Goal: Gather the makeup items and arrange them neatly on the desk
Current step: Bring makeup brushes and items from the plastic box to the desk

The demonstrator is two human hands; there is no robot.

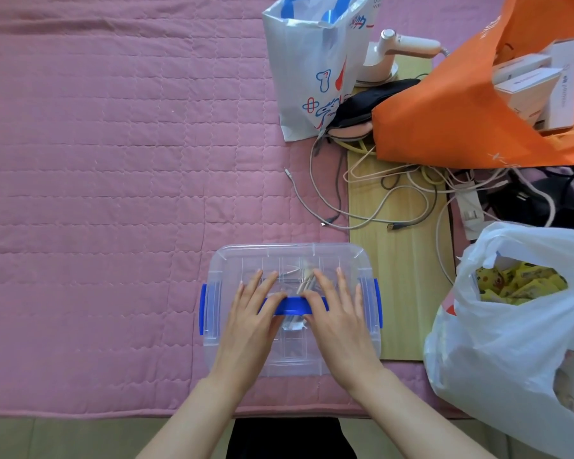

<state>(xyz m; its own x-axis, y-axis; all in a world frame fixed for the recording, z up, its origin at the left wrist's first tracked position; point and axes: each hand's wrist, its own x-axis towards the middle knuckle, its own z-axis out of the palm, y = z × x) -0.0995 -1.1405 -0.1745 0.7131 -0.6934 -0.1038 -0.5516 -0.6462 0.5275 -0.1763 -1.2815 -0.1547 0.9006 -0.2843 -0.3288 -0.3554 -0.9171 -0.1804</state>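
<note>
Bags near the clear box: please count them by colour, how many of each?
White paper bag with blue and red print: 1
Orange bag: 1
White plastic bag: 1
Total: 3

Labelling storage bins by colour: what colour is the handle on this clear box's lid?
Blue. The handle on the clear box shows best in the head view.

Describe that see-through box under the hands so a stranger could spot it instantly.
On the pink quilted cover, look at the near edge, just left of the wooden board. There sits a clear plastic box with both hands resting flat on its lid. Unlike the bags nearby, it is rigid and transparent, with a blue handle and blue side latches.
</note>
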